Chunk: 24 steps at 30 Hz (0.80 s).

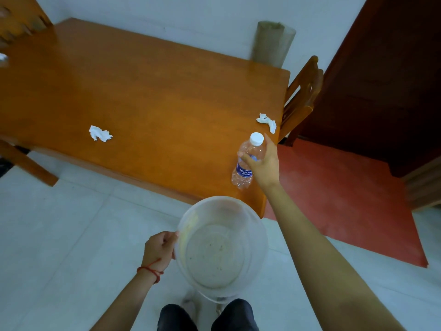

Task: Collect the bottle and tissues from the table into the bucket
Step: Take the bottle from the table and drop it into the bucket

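Observation:
A clear plastic water bottle [245,163] with a white cap and blue label stands near the right front corner of the orange wooden table [148,96]. My right hand [265,163] is wrapped around its upper part. One crumpled white tissue [99,133] lies left of centre near the table's front edge. Another tissue [266,122] lies at the right edge, just behind the bottle. My left hand [160,247] grips the left rim of a translucent white bucket [222,247], held below the table's front corner, above the floor. Nothing but small specks shows inside the bucket.
A wooden chair [300,99] stands at the table's right end, beside a dark red door and red floor strip. Another chair [21,20] is at the far left corner. A grey-green cylinder [272,41] stands against the wall behind the table. Pale floor tiles lie below.

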Motion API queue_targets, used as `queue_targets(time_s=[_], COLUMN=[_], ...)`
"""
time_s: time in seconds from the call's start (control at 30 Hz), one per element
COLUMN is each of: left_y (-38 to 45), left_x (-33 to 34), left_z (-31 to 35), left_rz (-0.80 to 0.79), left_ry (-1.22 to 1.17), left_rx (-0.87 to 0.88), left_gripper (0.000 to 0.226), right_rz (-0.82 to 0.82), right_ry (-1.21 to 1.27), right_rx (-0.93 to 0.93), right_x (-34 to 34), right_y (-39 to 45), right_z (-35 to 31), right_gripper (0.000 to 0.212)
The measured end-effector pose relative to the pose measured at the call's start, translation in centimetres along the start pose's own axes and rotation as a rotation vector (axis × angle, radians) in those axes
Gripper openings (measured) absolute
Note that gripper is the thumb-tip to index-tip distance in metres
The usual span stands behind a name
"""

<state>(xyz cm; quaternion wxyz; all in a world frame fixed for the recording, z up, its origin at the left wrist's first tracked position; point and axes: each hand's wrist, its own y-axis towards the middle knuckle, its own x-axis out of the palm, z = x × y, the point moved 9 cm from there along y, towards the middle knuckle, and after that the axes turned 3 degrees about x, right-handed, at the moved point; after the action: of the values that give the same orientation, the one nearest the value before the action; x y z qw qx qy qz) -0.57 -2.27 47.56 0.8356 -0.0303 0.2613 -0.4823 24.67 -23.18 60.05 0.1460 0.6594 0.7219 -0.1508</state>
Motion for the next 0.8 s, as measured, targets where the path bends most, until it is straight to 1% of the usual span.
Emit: queue_targets(time_s=[0.07, 0.17, 0.3, 0.37, 0.43, 0.5, 0.57, 0.7, 0.77, 0.8], left_y=[0.0, -0.1, -0.1, 0.0, 0.1, 0.2, 0.2, -0.1, -0.2, -0.2], left_x=[0.0, 0.1, -0.1, 0.0, 0.0, 0.1, 0.1, 0.1, -0.1, -0.2], left_z=[-0.1, 0.0, 0.2, 0.2, 0.1, -0.1, -0.2, 0.1, 0.1, 0.1], left_rz=[-0.001, -0.001, 0.013, 0.004, 0.007, 0.003, -0.016, -0.038, -0.036, -0.036], left_ry=[0.01, 0.008, 0.004, 0.025, 0.038, 0.048, 0.049, 0.033, 0.034, 0.032], left_rx=[-0.007, -0.008, 0.007, 0.01, 0.014, 0.015, 0.007, 0.01, 0.014, 0.016], left_gripper=[0.04, 0.042, 0.051, 0.046, 0.042, 0.037, 0.036, 0.044, 0.039, 0.036], right_rz=[-0.035, -0.033, 0.063, 0.138, 0.153, 0.112, 0.034, -0.146, -0.192, -0.202], right_ry=[-0.017, -0.027, 0.069, 0.116, 0.194, 0.261, 0.254, 0.116, 0.028, -0.006], right_rx=[0.021, 0.037, -0.017, -0.038, -0.021, 0.027, 0.099, 0.214, 0.26, 0.295], right_x=[0.8, 0.9, -0.8, -2.4, -3.3, -3.1, -1.8, 2.1, 3.7, 4.3], right_y=[0.5, 0.7, -0.6, -1.7, -2.9, -4.3, -6.0, -9.8, -11.5, -12.2], right_z=[0.5, 0.9, -1.0, -2.2, -2.8, -2.4, -1.1, 2.1, 3.8, 4.8], right_gripper=[0.084, 0.078, 0.065, 0.062, 0.062, 0.061, 0.057, 0.044, 0.042, 0.045])
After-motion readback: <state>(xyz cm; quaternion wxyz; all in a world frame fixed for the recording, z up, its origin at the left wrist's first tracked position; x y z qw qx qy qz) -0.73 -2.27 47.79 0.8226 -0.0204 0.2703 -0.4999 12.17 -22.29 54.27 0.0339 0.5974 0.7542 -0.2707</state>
